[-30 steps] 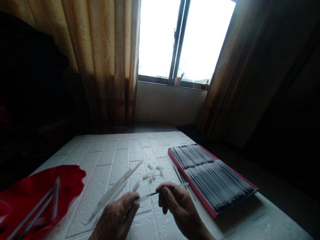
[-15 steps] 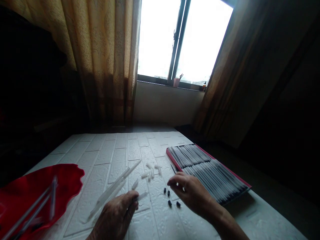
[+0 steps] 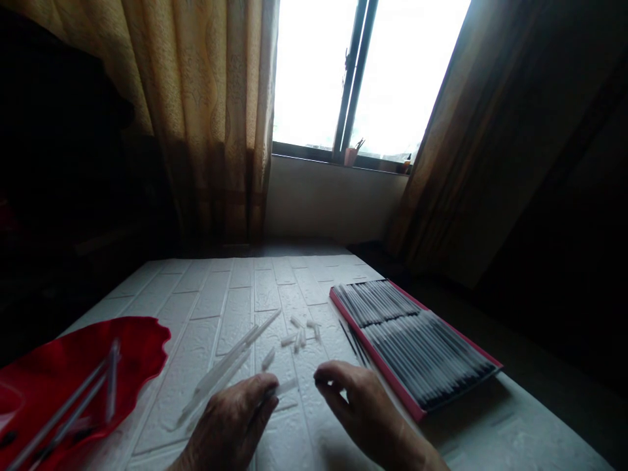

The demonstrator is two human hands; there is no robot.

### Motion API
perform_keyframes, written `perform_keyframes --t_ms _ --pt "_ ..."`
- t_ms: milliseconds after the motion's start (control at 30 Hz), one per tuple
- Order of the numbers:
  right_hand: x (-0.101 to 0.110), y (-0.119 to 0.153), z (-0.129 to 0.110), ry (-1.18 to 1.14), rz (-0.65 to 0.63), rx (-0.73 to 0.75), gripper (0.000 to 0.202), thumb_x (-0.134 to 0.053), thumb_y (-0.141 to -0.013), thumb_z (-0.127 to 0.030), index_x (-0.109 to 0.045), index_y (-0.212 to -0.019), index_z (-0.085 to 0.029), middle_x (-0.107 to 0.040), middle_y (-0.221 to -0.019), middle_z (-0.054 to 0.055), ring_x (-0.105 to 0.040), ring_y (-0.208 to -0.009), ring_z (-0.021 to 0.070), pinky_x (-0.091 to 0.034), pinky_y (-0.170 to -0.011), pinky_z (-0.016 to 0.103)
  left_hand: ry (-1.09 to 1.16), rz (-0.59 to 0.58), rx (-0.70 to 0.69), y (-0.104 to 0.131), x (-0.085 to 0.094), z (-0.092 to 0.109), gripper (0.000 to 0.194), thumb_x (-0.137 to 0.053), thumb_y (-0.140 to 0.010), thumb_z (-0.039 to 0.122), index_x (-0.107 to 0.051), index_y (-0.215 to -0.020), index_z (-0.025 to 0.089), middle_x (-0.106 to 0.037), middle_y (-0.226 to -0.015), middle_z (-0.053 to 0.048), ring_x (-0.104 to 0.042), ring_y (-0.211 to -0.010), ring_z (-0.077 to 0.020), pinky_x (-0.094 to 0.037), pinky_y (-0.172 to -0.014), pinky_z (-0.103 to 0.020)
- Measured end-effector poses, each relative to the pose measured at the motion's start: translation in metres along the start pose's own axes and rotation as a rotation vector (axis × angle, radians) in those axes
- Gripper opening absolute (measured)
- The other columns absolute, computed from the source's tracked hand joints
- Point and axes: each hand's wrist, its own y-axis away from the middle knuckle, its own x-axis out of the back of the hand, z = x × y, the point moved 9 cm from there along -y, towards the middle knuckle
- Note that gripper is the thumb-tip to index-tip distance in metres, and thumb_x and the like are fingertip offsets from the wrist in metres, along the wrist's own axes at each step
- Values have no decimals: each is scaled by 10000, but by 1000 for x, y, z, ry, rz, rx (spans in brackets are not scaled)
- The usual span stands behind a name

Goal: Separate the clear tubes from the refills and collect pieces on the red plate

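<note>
My left hand (image 3: pixel 240 415) is closed, thumb and fingers pinching a short clear plastic tube (image 3: pixel 288 386) that points right. Just across from it, my right hand (image 3: pixel 360 405) has thumb and forefinger pressed together; a dark spot shows at the tips, too small to make out. Beyond my left hand lies a short translucent piece (image 3: pixel 268 358), and several more small translucent pieces (image 3: pixel 300 337) are scattered farther out. Long clear tubes (image 3: pixel 226 366) rest on the table beside my left hand. The small black plugs are hidden behind my right hand.
A red tray (image 3: pixel 377 373) packed with thin grey-and-clear sticks sits at the right, several dark thin rods (image 3: pixel 353 343) along its left side. A red scalloped dish (image 3: pixel 142 340) with clear tubes stands at the left. The white brick-patterned table (image 3: pixel 210 288) ends before a window.
My right hand has moved left and closer to me, nearing the left hand and covering where the black plugs lay. My left hand still holds the tube, shifted slightly right in view.
</note>
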Motion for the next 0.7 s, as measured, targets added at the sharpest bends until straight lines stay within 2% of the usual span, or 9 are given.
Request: perform_keyframes --t_ms 67,167,333,500,700 --pt "0 -3 -10 -226 48 44 117 -546 -842 -144 -653 -869 -184 -683 -769 20 -611 -669 125 -445 -618 202 5 -23 10 0 -2 -1 184 -346 -985 320 -507 -1022 238 -738 -818 -15 -731 -709 -150 -571 -636 -183" --pt "-2 -4 -17 -377 103 70 119 -566 -822 -138 -661 -879 -180 -684 -789 29 -603 -666 122 -453 -601 198 18 -51 17 1 -4 -1 186 -344 -984 324 -504 -1029 240 -733 -813 -11 -726 -695 -147 -567 -631 -186" --pt "-6 -3 -16 -393 117 63 117 -569 -830 -146 -660 -894 -181 -676 -803 35 -596 -669 123 -445 -571 197 50 -101 49 2 -9 -4 168 -361 -977 314 -509 -1022 248 -719 -785 5 -716 -675 -140 -557 -617 -186" --pt "-4 -5 -19 -385 120 89 114 -560 -840 -142 -657 -890 -177 -674 -805 39 -602 -693 128 -466 -632 215 49 -102 49 2 -10 -5 166 -367 -975 310 -508 -1035 247 -721 -796 6 -716 -681 -140 -556 -624 -187" --pt "-4 -6 -22 -365 115 88 133 -558 -842 -144 -666 -909 -180 -684 -812 43 -612 -697 132 -465 -623 216 30 -92 41 3 -9 -4 168 -360 -976 301 -496 -1061 249 -732 -839 -4 -724 -722 -148 -559 -645 -194"
